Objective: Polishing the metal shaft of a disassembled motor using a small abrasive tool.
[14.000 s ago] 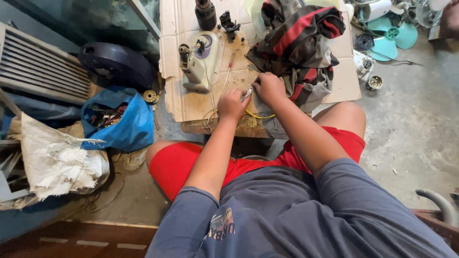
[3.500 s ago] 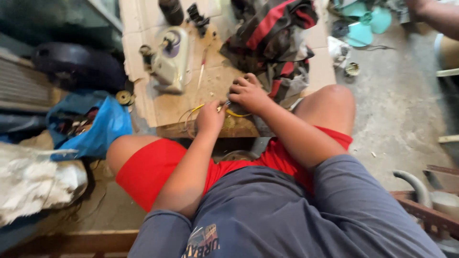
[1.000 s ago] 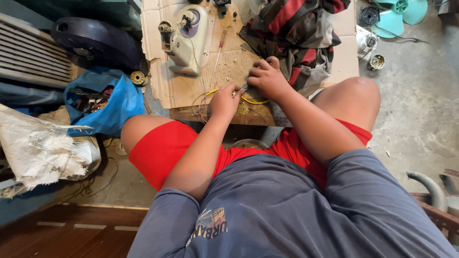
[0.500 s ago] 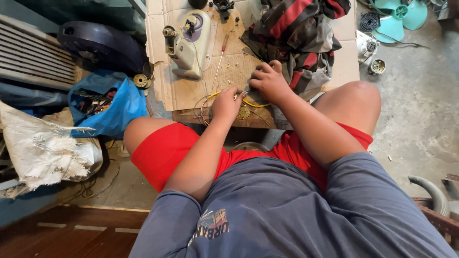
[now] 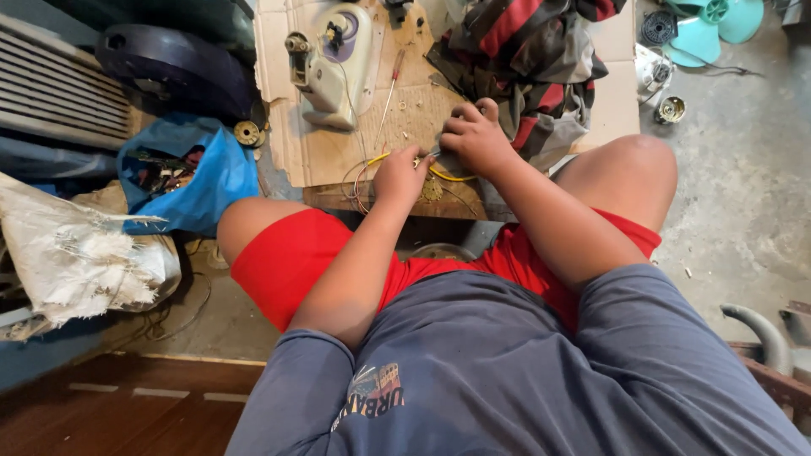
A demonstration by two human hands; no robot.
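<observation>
Yellow wire (image 5: 452,176) runs between your two hands on the cardboard sheet (image 5: 338,152). Your left hand (image 5: 401,173) pinches one end in curled fingers; your right hand (image 5: 473,135) curls shut just beyond, near the striped cloth (image 5: 524,51), its grip hidden.

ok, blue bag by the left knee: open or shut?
Open. The blue bag gapes at its top, and dark small parts show inside. It sits on the floor left of the cardboard.
</observation>
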